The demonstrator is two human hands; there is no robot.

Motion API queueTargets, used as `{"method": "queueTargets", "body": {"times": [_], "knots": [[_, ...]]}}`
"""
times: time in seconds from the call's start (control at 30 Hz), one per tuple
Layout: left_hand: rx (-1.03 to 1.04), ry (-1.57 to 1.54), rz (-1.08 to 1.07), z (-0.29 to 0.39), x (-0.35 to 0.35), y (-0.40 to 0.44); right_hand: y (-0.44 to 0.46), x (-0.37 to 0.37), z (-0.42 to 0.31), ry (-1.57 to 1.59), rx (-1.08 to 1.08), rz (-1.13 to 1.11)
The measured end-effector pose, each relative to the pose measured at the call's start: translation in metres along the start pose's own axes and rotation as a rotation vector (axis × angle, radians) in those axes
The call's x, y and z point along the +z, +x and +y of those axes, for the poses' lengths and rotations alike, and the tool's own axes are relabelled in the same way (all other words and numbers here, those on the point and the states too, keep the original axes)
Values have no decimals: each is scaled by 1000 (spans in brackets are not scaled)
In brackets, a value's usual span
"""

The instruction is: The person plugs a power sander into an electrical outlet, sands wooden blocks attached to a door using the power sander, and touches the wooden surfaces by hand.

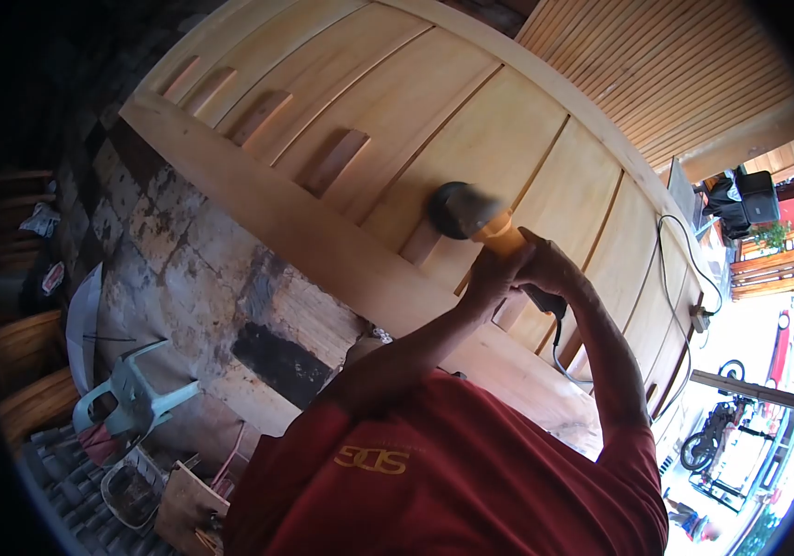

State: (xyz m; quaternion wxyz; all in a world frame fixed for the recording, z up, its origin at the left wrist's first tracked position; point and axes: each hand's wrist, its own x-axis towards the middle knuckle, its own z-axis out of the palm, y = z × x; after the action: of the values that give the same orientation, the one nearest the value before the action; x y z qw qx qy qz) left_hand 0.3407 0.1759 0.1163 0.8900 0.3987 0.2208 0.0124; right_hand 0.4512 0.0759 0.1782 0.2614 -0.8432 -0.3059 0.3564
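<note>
An orange angle grinder (503,236) with a dark round disc (453,209) is held in both hands, its head blurred by motion. My left hand (493,276) is closed round the near side of its body. Beside it my right hand (551,265) grips the rear part, where a black cord (559,343) comes out. The disc lies against a large pale wooden panel (471,130) with long grooves. Short wooden blocks (334,164) stick up in a row along its near edge. Fingers of both hands partly hide the tool's body.
The cord's loop (684,222) lies over the panel's right end. A slatted wood piece (656,65) stands beyond. On the stained floor at left is a pale green plastic chair (151,394). A motorcycle (707,435) stands outside at right.
</note>
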Motion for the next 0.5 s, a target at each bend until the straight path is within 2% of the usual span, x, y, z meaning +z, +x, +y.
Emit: {"method": "queueTargets", "body": {"times": [0.03, 0.17, 0.27, 0.37, 0.5], "knots": [[-69, 88, 7, 7, -2, 6, 5, -2, 0, -9, -1, 13], [-89, 41, -106, 24, -3, 31, 21, -10, -1, 201, 33, 47], [-122, 66, -48, 25, 0, 29, 22, -9, 4, 232, -15, 20], [-118, 39, 8, 25, 2, 11, 18, -4, 4, 148, -52, 8], [-91, 15, -48, 23, -5, 19, 19, -6, -5, 155, -37, 38]]}}
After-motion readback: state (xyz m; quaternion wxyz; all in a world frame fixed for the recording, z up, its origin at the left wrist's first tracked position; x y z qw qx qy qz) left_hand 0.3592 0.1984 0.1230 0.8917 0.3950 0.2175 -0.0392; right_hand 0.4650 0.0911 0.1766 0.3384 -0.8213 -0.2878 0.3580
